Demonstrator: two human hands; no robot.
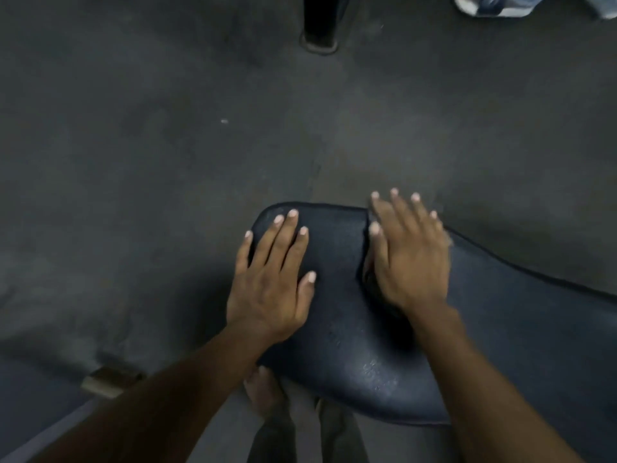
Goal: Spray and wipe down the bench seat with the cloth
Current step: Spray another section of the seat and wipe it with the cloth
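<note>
The dark blue padded bench seat (337, 332) runs from the centre to the lower right, with wet droplets shining on its near part. My left hand (270, 282) lies flat on the seat's rounded left end, fingers apart and holding nothing. My right hand (409, 259) presses flat on a dark cloth (367, 275) near the seat's far edge. Only the cloth's crumpled left edge shows beside my thumb; the rest is hidden under the palm. No spray bottle is in view.
Grey concrete floor (167, 162) surrounds the seat. A dark post base (319, 38) stands at the top centre. Another person's shoe (494, 6) is at the top right. A small tan block (107, 382) lies at lower left. My foot (263, 392) shows under the seat.
</note>
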